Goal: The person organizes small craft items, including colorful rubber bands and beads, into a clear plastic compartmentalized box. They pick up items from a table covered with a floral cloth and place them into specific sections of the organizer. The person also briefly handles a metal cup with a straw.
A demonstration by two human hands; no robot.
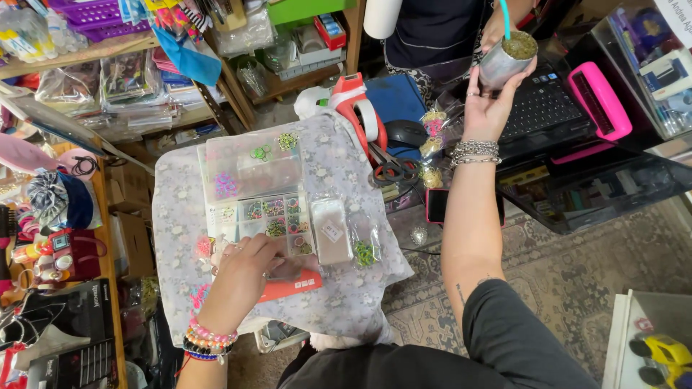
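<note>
My right hand (489,101) is stretched out to the upper right and holds a silver metal cup (507,61) filled with green herb, a blue straw standing in it. Another person's hand (496,30) touches the cup from above. My left hand (241,277) rests on the flowered cloth (180,216) over my lap, fingers closed on a small item at the lower edge of a clear compartment box (274,216) of coloured beads; what it pinches is hidden. A clear packet (331,230) and a small bag of green pieces (365,248) lie beside the box.
A second clear box (249,162) lies behind the first. A red tape dispenser (358,108), scissors (389,171), a phone (437,205) and a black laptop (540,108) with a pink case (598,101) sit ahead. Shelves (108,47) of packaged goods stand left.
</note>
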